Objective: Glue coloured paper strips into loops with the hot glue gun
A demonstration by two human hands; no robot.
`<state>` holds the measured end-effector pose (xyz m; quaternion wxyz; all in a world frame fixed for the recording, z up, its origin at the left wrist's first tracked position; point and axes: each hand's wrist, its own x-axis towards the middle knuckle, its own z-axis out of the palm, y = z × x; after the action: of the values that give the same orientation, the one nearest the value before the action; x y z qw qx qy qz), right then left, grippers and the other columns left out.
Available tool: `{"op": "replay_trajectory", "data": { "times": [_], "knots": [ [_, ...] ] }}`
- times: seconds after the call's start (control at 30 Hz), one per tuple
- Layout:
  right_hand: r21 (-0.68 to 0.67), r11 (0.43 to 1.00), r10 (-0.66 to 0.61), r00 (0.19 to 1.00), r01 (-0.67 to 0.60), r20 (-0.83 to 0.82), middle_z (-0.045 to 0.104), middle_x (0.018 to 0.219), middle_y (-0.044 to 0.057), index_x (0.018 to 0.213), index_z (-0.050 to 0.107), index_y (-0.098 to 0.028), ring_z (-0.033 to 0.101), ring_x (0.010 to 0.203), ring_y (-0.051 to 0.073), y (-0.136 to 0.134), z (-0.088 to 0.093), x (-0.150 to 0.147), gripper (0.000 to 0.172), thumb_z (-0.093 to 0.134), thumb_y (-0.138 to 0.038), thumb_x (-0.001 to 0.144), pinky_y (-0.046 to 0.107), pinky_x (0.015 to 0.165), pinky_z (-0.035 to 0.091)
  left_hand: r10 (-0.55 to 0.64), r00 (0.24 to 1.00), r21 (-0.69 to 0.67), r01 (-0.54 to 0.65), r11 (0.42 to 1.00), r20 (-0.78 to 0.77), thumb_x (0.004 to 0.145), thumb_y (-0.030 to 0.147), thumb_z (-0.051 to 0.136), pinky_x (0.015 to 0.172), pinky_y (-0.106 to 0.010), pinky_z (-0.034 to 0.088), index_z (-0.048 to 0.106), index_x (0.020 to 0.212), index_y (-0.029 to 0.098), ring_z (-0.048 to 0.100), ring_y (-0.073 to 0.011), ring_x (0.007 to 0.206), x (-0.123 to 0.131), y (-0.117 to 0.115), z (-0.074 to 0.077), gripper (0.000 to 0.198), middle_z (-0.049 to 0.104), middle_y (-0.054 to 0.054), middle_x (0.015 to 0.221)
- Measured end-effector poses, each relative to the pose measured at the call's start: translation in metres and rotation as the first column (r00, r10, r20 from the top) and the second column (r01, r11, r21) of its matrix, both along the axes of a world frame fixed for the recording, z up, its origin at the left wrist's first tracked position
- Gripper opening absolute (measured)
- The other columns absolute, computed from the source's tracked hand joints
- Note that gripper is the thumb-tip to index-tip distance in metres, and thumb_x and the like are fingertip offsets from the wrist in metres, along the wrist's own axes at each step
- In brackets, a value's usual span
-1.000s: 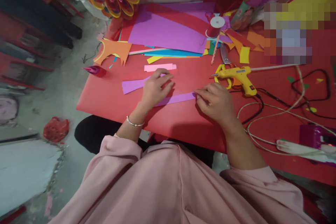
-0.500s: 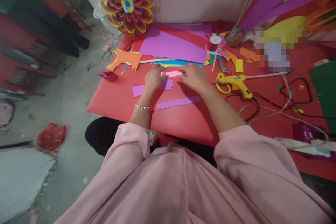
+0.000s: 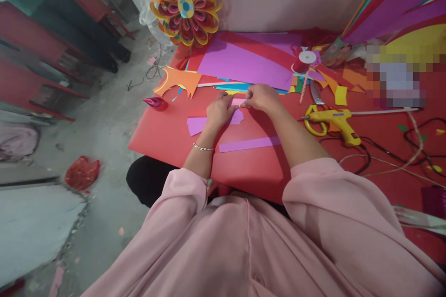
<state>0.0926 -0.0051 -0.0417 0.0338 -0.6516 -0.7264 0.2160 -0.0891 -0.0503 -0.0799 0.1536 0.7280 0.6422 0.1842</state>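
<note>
Pink strip [image 3: 238, 101] lay between left hand [image 3: 218, 111] and right hand [image 3: 262, 98], inside the red surface's [image 3: 165, 132] front edge | right fingers pinched its end; left fingers curled, grip indeterminable | open room fronted one separate purple strip [image 3: 249, 144] | one glue gun [image 3: 334, 118] | grey floor [image 3: 108, 218] alongside

I see that the right hand [image 3: 263, 98] has left the end of the long purple paper strip [image 3: 249, 144] and moved back to the pink paper strip [image 3: 238, 101]. The left hand [image 3: 220, 112] has come up to it too, and since half a second ago the fingertips have drawn closer together. My view has swung, dropping the green sheet off the right edge.
</note>
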Motion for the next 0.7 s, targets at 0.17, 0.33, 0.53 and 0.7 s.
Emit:
{"op": "replay_trajectory", "data": {
  "times": [0.17,0.33,0.53,0.7],
  "knots": [
    [0.013,0.999,0.04,0.999,-0.041,0.011,0.083,0.108,0.008,0.1,0.083,-0.024,0.071,0.099,0.024,0.005,0.0,0.002,0.023,0.085,-0.044,0.087,0.032,0.079,0.046,0.026,0.999,0.088,-0.028,0.996,0.028,0.101,0.032,0.069,0.093,-0.047,0.062,0.073,0.134,0.03,0.07,-0.032,0.123,-0.002,0.003,-0.008,0.033,0.067,-0.011,0.149],
    [0.058,0.995,0.082,0.996,-0.083,0.031,0.083,0.105,0.01,0.098,0.084,-0.023,0.069,0.096,0.024,0.002,0.001,0.002,0.025,0.072,-0.045,0.097,0.033,0.077,0.043,0.048,0.999,0.131,-0.048,0.99,-0.001,0.101,0.031,0.068,0.093,-0.044,0.061,0.07,0.14,0.03,0.069,-0.0315,0.126,-0.003,0.003,-0.01,0.039,0.064,-0.012,0.153],
    [0.243,0.968,0.09,0.991,-0.062,-0.103,0.082,0.11,0.011,0.108,0.084,-0.023,0.068,0.099,0.026,-0.029,0.025,0.008,0.032,0.057,-0.039,0.105,0.035,0.076,0.038,-0.018,0.993,0.278,0.05,0.959,-0.116,0.107,0.035,0.06,0.104,-0.043,0.056,0.064,0.15,0.03,0.06,-0.0325,0.139,0.001,-0.013,0.021,0.043,0.061,-0.012,0.158],
    [0.24,0.97,0.083,0.968,-0.024,-0.238,0.081,0.097,0.007,0.103,0.083,-0.024,0.066,0.087,0.024,-0.078,0.041,0.034,0.033,0.055,-0.041,0.106,0.034,0.071,0.036,-0.153,0.973,0.268,0.196,0.943,-0.176,0.111,0.034,0.05,0.093,-0.042,0.056,0.069,0.14,0.03,0.064,-0.0318,0.127,0.026,-0.051,0.049,0.035,0.067,-0.012,0.147]
  ]
}}
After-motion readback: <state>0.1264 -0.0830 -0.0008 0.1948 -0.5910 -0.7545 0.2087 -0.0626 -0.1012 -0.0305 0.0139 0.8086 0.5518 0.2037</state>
